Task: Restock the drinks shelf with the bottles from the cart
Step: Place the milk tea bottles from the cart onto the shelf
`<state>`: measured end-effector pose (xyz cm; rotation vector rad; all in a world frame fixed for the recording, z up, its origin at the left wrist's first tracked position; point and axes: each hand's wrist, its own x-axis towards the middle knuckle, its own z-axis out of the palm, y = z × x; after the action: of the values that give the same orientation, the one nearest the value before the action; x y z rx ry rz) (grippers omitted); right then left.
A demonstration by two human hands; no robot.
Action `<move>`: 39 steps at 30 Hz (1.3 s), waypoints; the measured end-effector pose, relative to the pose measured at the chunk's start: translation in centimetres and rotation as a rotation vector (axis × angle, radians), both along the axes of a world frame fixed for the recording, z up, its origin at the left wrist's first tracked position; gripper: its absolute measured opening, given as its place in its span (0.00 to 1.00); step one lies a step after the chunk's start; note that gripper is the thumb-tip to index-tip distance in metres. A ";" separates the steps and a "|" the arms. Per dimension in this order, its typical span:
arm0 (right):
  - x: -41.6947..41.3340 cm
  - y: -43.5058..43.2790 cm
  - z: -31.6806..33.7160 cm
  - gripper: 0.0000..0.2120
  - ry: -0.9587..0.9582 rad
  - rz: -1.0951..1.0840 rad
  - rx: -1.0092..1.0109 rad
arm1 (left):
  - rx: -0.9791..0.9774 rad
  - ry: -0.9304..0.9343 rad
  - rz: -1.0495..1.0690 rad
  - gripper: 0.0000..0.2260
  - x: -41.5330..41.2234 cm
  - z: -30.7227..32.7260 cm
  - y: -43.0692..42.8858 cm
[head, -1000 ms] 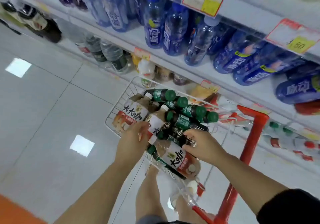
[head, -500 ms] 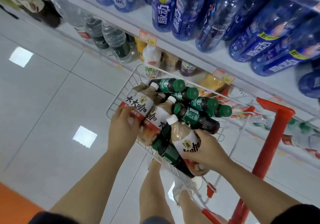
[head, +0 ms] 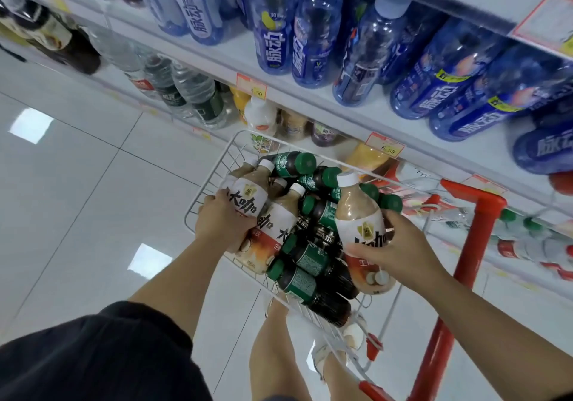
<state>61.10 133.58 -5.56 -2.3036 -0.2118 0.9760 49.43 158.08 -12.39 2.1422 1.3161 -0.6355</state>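
A white wire cart basket (head: 207, 183) with a red frame holds several white-capped milk-coffee bottles and green-capped dark bottles (head: 305, 279). My left hand (head: 221, 222) grips one milk-coffee bottle (head: 248, 194) lying at the basket's left side. My right hand (head: 398, 245) grips a second milk-coffee bottle (head: 359, 224), raised above the pile with its cap pointing up. The drinks shelf (head: 310, 90) runs across the top of the view.
Blue drink bottles (head: 276, 28) fill the shelf directly above the cart; water bottles (head: 198, 93) and small yoghurt drinks (head: 260, 115) stand on the lower shelf behind the basket. The red cart post (head: 474, 245) rises at right. White tiled floor (head: 77, 199) lies left.
My right hand has lifted its milk-coffee bottle higher out of the pile and tipped it upright. My left hand has closed round the leftmost bottle. The view has shifted up toward the shelf.
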 end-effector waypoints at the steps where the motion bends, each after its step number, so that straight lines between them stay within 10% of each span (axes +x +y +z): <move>1: 0.1 -0.2 0.6 0.26 0.006 -0.009 0.010 | -0.008 -0.042 0.041 0.38 0.0 1.0 -0.4; 22: 4.4 -8.6 32.3 0.20 -0.406 -0.301 0.557 | -0.185 -1.233 -0.242 0.30 10.6 37.8 -14.9; 29: 5.9 -11.2 41.4 0.17 -0.530 -0.435 0.753 | -0.182 -1.381 -0.329 0.27 13.3 46.6 -18.2; 34: 7.8 -10.7 45.1 0.17 -0.443 -0.496 0.828 | -0.542 -1.247 -0.183 0.20 16.4 50.8 -18.7; 39: 11.7 -8.2 47.6 0.15 -0.537 -0.553 0.839 | -0.411 -1.395 -0.152 0.18 20.5 53.4 -17.7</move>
<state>72.76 125.43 42.06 -1.6280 -0.1448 -0.0527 69.95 140.37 40.99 1.6504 0.2090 0.5022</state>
